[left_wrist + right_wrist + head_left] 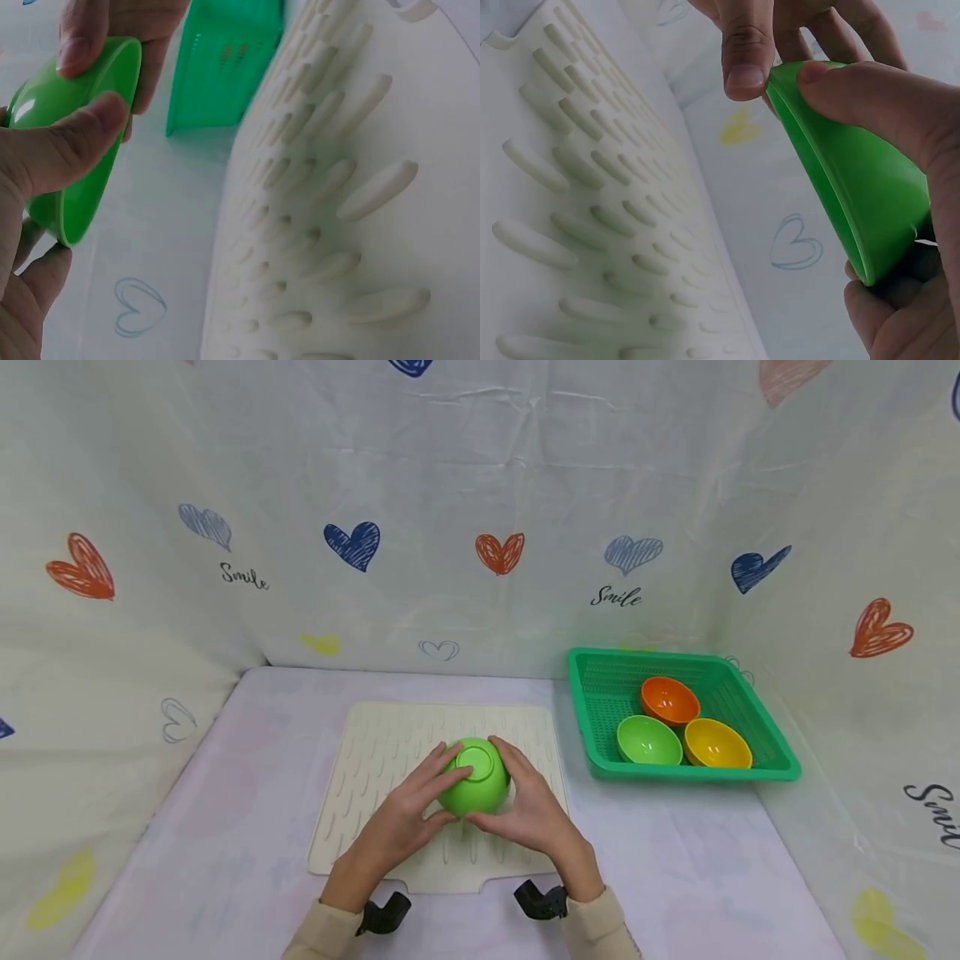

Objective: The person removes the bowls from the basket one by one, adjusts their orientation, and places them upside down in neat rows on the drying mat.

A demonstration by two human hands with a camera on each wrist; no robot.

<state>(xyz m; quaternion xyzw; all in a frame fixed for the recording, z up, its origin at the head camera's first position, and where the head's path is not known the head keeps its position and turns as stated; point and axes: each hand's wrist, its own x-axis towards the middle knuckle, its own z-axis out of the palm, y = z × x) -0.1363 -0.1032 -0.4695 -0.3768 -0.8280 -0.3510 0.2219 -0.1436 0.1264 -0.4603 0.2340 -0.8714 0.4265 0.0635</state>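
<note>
Grips upturned lime-green bowl (474,792) with left hand (408,817) and right hand (534,808) above white pegged drying board (378,777). Leaves wide tabletop (232,802) beyond the board's left edge, a narrow gap rightward to green basket (606,689). Shows orange bowl (670,700), yellow bowl (717,745) and second green bowl (649,742) therein plainly only from the head, the gripped bowl's hollow only from the wrists.

In the head view, the left hand (408,814) and right hand (534,810) partly hide the held bowl (478,792); the sleeves (324,933) are cut off at seven and five o'clock. The left wrist view crops the basket (217,75) at twelve, the mat (450,217) at four.
</note>
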